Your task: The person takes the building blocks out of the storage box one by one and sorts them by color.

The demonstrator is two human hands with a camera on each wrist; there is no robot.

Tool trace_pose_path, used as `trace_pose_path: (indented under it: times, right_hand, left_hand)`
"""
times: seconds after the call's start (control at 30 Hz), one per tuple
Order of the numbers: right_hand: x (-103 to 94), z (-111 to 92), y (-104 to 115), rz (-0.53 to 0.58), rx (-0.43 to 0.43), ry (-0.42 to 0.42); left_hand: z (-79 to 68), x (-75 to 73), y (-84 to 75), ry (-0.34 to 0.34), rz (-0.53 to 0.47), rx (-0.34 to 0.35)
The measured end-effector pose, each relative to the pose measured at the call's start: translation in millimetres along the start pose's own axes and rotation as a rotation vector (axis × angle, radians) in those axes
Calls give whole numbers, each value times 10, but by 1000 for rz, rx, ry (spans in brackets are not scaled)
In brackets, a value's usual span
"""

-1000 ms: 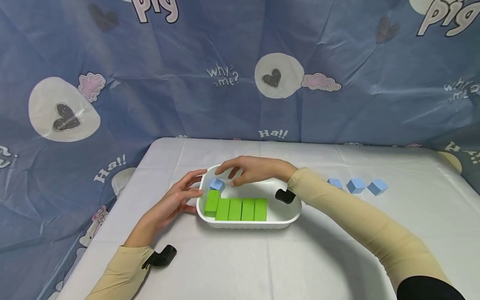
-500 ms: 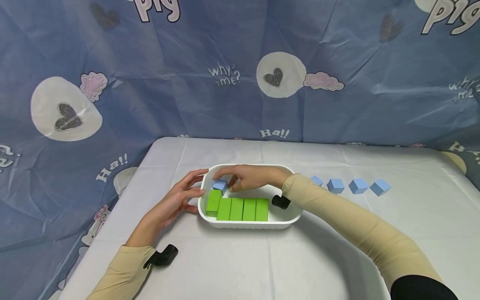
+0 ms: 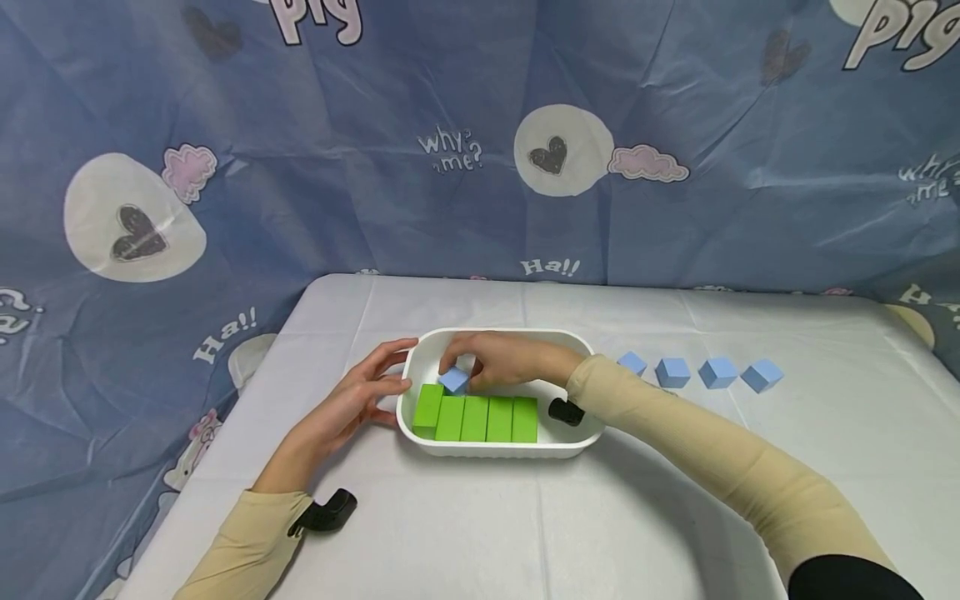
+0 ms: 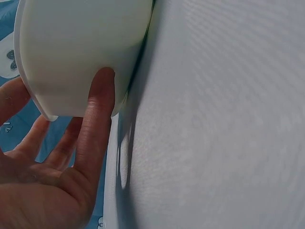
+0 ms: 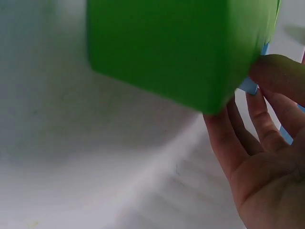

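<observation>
So far, five green blocks [image 3: 475, 419] sit inside the white tray [image 3: 498, 450] — the right hand [image 3: 501, 358] pinches a blue cube [image 3: 453, 381] there, the left hand [image 3: 360, 392], fingers extended, touches the tray's end — while four other cubes [image 3: 717, 372] lie outside on the counter [image 3: 450, 517].

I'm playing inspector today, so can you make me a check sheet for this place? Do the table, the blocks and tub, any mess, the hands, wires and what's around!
Surface: white cover on the table, with faint fold lines.
Job's things: white tub holding five green blocks; four blue cubes on the table beyond the right sleeve, one partly hidden.
Clutter: nothing seen.
Hands: left hand touches the tub's left end; right hand pinches another blue cube inside the tub. Whether that cube touches the green blocks, I can't tell.
Cables: nothing seen.
Surroundings: blue cloth backdrop printed with hearts, clouds and words.
</observation>
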State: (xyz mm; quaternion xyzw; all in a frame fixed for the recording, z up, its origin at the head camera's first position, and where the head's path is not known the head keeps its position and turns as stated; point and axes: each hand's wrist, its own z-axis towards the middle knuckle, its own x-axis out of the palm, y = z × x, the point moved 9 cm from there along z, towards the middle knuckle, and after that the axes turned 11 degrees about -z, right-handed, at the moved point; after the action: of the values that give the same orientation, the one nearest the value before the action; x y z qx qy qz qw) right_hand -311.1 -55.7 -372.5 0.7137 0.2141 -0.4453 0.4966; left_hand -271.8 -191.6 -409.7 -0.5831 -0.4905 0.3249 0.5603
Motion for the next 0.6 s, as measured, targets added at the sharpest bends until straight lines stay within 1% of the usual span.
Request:
trace_pose_path:
  times: [0.2,0.4,0.6]
  right_hand:
    - [-13,-33,-33,-6,16,-24]
    - [-78,-66,-52,44,32,-38]
    - [-133,-98,-70,112,52,-35]
  left_hand:
    - [-13,4,4,-8,-7,-5]
    - [-10,-4,2,-16,3,-4]
    - [-3,-11,-5,-16,17,-2]
